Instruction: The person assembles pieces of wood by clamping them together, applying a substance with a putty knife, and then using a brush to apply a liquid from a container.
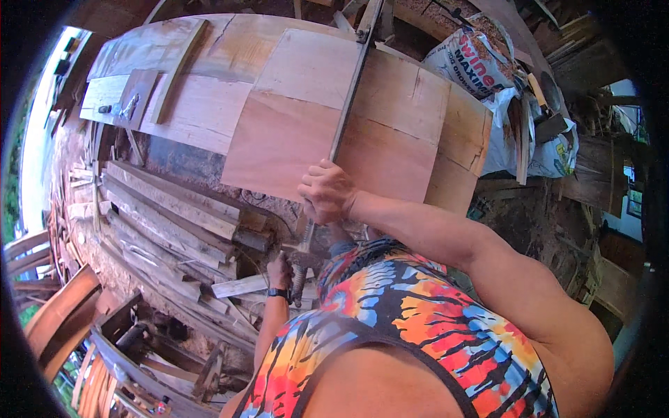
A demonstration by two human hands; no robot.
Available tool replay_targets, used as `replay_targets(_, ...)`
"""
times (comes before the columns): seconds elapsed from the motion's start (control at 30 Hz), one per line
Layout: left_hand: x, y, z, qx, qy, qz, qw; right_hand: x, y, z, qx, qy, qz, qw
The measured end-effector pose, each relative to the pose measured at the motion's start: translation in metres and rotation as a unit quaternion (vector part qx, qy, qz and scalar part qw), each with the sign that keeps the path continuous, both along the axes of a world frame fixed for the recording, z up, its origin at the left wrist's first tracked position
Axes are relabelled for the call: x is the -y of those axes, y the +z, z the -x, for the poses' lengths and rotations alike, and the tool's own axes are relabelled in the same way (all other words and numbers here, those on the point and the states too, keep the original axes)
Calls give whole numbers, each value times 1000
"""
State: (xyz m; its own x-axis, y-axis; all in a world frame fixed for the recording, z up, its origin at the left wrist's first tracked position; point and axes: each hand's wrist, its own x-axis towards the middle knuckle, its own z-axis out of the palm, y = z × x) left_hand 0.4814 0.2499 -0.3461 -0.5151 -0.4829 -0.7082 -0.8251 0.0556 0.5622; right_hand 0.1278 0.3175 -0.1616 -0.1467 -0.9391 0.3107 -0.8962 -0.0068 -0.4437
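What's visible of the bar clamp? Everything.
The bar clamp has a long, dark, metal-looking bar, a fitting toward its far end and an apparent threaded screw nearer the person. It slants across the wooden panel. The right hand grips it; the left hand is beside the screw, contact unclear.

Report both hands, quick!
Left hand: near the lower end of the clamp; grip cannot be told.
Right hand: closed, holding the clamp.

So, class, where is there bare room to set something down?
On the panel, between stick and bar, and between bar and sacks. Crowded: the panel's left end, with a small board, and planks near the left hand.
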Motion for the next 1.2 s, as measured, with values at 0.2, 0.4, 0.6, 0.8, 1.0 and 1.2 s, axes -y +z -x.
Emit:
replay_targets(0.2, -10, 8, 5, -126, 281, -97, 946, 3, 2, 0, -16, 9, -2, 1000)
replay_targets(0.4, -7, 35, 25, -70, 437, -172, 880, -2, 0, 2, -8, -6, -7, 1000)
replay_targets(0.6, -5, 34, 16, -84, 401, -71, 909, 4, 3, -1, -17, 12, -2, 1000)
replay_targets(0.8, 10, 40, 5, -297, 482, 102, 818, -7, -3, 1, -16, -23, -17, 999)
replay_targets(1.0, 38, -16, -61, -117, 407, 83, 902, 1, -45, -2, 39, 59, 188, 980)
replay_targets(1.2, 42, 34, -56, -32, 511, -145, 846, -89, 47, 32, 60, -107, 153, 980)
